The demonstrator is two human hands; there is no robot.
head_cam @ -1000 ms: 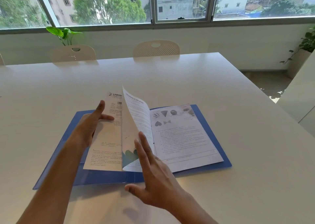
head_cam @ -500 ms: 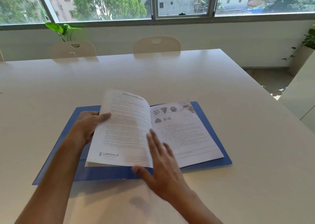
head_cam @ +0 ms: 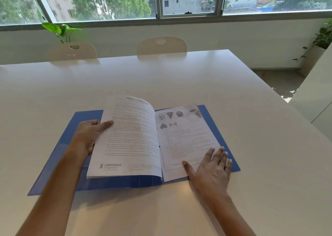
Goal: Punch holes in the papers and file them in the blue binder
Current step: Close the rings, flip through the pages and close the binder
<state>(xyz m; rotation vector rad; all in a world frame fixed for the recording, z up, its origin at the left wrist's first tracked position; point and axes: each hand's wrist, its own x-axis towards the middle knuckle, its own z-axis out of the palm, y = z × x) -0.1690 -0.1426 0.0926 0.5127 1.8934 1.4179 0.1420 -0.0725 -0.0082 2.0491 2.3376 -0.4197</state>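
there, left hand (head_cam: 88, 137) grips papers (head_cam: 129, 137).

Looks like an office meeting room: one big white desk (head_cam: 179, 77), matching perforated chairs (head_cam: 162, 46) tucked in along the far side, a long window strip (head_cam: 188, 0) facing city buildings, and potted plants (head_cam: 60, 31) in the corners.

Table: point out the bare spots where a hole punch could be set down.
The table is bare between the blue binder and the two chairs, and right of the binder to the table edge. The near edge is crowded by the left hand and right hand.
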